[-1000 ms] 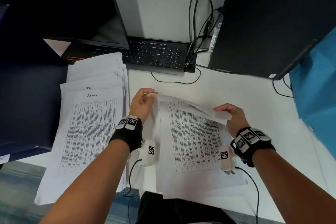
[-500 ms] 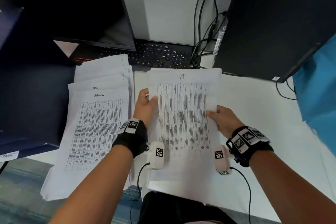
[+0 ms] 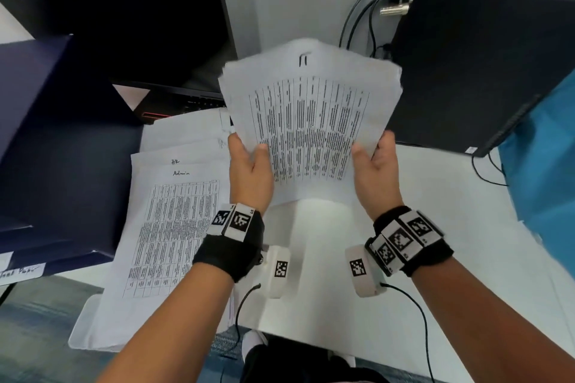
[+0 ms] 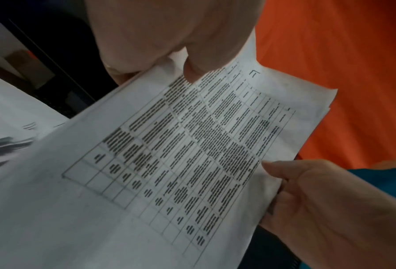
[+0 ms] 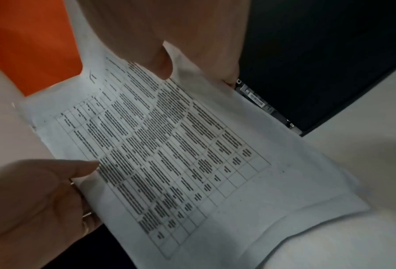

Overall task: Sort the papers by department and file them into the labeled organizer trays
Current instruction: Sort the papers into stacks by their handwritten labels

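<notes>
A thin stack of printed sheets marked "IT" (image 3: 311,121) is held upright above the desk between both hands. My left hand (image 3: 249,158) grips its left edge, thumb on the printed face. My right hand (image 3: 373,158) grips the right edge the same way. The left wrist view shows the IT stack (image 4: 192,154) with my left thumb pressing its top. In the right wrist view the IT stack (image 5: 169,154) is pinched under my right thumb. A fanned pile of papers (image 3: 174,227) topped by a sheet marked "Admin" lies flat on the desk to the left.
A dark monitor (image 3: 124,15) and a black keyboard (image 3: 199,101) stand behind the papers. A black computer tower (image 3: 479,65) with cables is at the right. A dark blue organizer tray (image 3: 53,149) with a handwritten label sits at the left. The white desk (image 3: 451,227) lies below.
The IT stack, first lying on the desk with its top corner lifted, has been gathered and raised off the desk by both hands. The view has tilted upward.
</notes>
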A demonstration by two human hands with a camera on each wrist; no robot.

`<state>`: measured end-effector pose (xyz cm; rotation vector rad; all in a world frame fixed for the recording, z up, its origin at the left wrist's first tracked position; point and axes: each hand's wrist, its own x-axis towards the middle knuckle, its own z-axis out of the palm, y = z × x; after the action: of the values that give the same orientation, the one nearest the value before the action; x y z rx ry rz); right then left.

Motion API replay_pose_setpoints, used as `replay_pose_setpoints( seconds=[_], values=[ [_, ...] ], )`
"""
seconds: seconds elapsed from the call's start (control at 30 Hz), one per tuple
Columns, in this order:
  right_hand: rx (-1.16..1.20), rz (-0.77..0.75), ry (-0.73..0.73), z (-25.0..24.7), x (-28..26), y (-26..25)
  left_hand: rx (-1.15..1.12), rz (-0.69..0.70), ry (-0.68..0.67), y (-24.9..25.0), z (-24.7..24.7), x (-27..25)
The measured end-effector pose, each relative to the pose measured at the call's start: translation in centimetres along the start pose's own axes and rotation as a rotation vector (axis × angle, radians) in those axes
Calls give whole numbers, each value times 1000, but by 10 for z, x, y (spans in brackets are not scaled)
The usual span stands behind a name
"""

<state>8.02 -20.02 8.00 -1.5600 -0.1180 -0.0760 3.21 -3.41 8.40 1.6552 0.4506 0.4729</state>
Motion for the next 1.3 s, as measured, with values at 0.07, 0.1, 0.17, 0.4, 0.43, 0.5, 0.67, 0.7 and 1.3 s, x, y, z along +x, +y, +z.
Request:
replay_pose_setpoints(
  seconds=[0.07,0.1,0.17,0.4,0.43,0.5,0.67,0.7,1.3],
  values=[
    [24,30,1,0,-2,3,-32,5,24,-1,-3,1],
    [32,43,2,0,-2,5,-50,-1,19,-2,-4,2],
    [36,62,-2,-1,-3,7,-73,-43,-7,-2,-4,5],
    [-16,106,-12,6,0,12,-106,-97,-56,-4,-13,14],
    [-50,116,-18,5,1,15,-124,-107,-50,-4,-15,14],
    [-156,109,-39,4,5,18,-132,-138,-26,-6,-22,17],
    [-235,239,-147,14,13,21,-79,-149,5,-15,-44,19],
    [-272,289,-201,18,14,24,-64,-153,10,-18,-49,19],
    [-536,588,-233,58,0,79,415,-358,-10,-100,-114,39]
  ],
)
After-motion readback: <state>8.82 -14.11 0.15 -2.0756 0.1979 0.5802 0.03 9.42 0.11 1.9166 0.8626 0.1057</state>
